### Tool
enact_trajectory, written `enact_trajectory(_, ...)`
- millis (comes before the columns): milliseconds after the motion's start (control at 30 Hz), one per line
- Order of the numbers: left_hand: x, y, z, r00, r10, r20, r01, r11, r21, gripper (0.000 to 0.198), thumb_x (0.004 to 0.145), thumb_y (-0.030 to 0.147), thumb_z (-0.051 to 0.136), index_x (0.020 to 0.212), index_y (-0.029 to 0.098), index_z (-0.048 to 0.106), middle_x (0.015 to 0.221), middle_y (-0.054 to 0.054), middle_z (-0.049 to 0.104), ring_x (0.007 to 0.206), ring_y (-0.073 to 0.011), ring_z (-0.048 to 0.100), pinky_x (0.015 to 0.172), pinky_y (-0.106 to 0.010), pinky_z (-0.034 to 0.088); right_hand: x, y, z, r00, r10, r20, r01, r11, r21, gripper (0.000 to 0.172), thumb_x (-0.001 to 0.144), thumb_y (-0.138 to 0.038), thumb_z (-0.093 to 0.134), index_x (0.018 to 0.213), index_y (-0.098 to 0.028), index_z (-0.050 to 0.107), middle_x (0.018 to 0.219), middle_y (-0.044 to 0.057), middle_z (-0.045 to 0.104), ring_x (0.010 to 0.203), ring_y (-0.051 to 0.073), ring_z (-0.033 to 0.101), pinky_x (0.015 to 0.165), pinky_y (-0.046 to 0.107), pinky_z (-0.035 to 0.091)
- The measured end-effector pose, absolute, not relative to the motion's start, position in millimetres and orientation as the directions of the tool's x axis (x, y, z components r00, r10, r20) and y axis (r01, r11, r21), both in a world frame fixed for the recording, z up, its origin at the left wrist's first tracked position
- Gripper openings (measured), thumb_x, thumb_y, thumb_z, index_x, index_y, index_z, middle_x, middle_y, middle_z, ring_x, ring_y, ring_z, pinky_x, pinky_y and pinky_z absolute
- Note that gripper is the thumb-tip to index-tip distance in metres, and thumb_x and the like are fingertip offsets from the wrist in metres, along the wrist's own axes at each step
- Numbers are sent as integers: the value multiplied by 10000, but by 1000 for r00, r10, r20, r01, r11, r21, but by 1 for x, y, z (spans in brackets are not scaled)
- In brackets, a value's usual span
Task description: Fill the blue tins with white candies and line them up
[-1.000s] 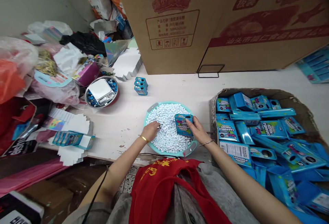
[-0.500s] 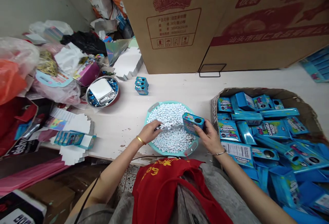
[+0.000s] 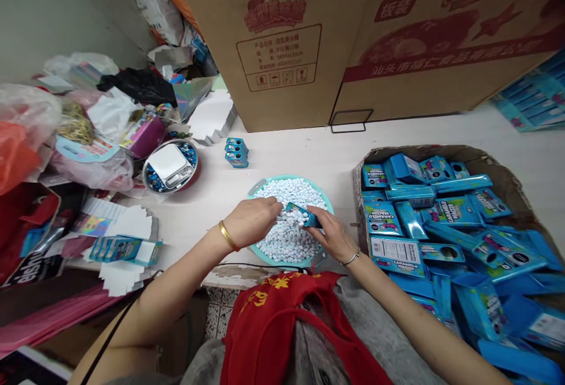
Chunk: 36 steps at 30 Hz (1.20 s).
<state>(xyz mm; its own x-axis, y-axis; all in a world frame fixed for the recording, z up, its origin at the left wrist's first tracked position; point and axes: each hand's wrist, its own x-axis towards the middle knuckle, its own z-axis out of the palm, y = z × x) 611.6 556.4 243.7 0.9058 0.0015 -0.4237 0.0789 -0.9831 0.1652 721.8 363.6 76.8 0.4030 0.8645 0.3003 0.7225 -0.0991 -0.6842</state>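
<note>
A teal plastic basin (image 3: 324,199) on the pale table (image 3: 203,208) holds a heap of small white-blue candies (image 3: 286,239). My right hand (image 3: 330,235) grips a small blue "Caramelo Macizo" candy box (image 3: 300,215), tilted low over the heap. My left hand (image 3: 251,222) hovers above the candies, its fingertips bunched against the box's near end. Whether those fingers hold any candies is hidden.
A cardboard tray (image 3: 481,158) of blue boxes lies to the right. Left of the basin stand several small boxes (image 3: 236,152) and a steel bowl (image 3: 154,179) with a digital scale (image 3: 166,164). Large cartons (image 3: 278,49) stand behind; plastic bags (image 3: 88,161) crowd the left.
The box has moved left and tipped lower over the heap. My left hand has slid right to meet it, bringing both hands together. The camera view has shifted slightly.
</note>
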Motion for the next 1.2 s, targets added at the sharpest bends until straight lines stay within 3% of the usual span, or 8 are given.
enact_trajectory(200,623,535,267,910,5,-415,37,-997,69,219,898,77,376,883,129,589,859,-89,604,782,-180,605,718,-316,495,718,363,74,411,863,293,705,-97,-703,465,902,-331,502,1341,-212,409,1236,133,597,1168,264,559,953,480,495)
enact_trajectory(333,607,550,256,934,59,-353,89,-994,69,185,905,122,408,937,152,587,896,-75,602,834,-188,593,714,-299,484,720,361,74,448,855,260,649,-111,-753,425,908,-359,486,1305,-214,437,1237,128,591,1167,260,554,965,467,477)
enact_trajectory(500,548,592,179,857,296,-422,377,-918,122,172,892,195,447,998,189,582,942,-62,595,869,-186,590,723,-289,474,728,357,73,659,747,90,372,-219,-902,409,896,-450,478,1217,-196,462,1105,102,622,1014,241,599,876,401,495)
enact_trajectory(567,528,594,139,814,309,-492,431,-889,155,158,877,185,460,970,194,587,957,-59,597,876,-184,590,744,-293,475,730,358,71,710,704,7,254,-247,-935,387,900,-472,455,1169,-194,475,1040,80,627,950,224,598,846,380,492)
enact_trajectory(700,531,565,76,842,302,-448,468,-821,326,183,879,185,456,1027,191,564,1018,-75,590,964,-200,571,831,-317,465,729,364,62,739,668,-87,134,-272,-953,363,888,-514,447,1065,-201,494,987,56,613,915,208,577,845,367,475)
enact_trajectory(933,568,536,45,890,319,-327,455,-673,583,262,849,153,472,1105,178,524,1093,-94,581,1029,-210,554,916,-344,442,723,370,64,759,647,-78,120,-256,-959,325,885,-516,446,991,-211,488,913,33,602,869,191,564,799,330,483)
enact_trajectory(1100,551,556,77,923,287,-255,383,-649,658,219,876,259,509,1072,164,532,1017,-81,600,953,-188,570,860,-323,458,730,357,73,782,623,-5,197,-255,-947,351,878,-504,469,1054,-201,487,937,47,605,869,204,574,807,351,486)
enact_trajectory(1200,547,567,112,951,239,-198,310,-682,662,216,887,277,503,1072,168,532,988,-71,602,917,-172,570,835,-303,458,734,348,73,727,684,50,327,-281,-902,422,868,-498,497,1159,-193,478,1024,81,615,929,235,594,839,389,488)
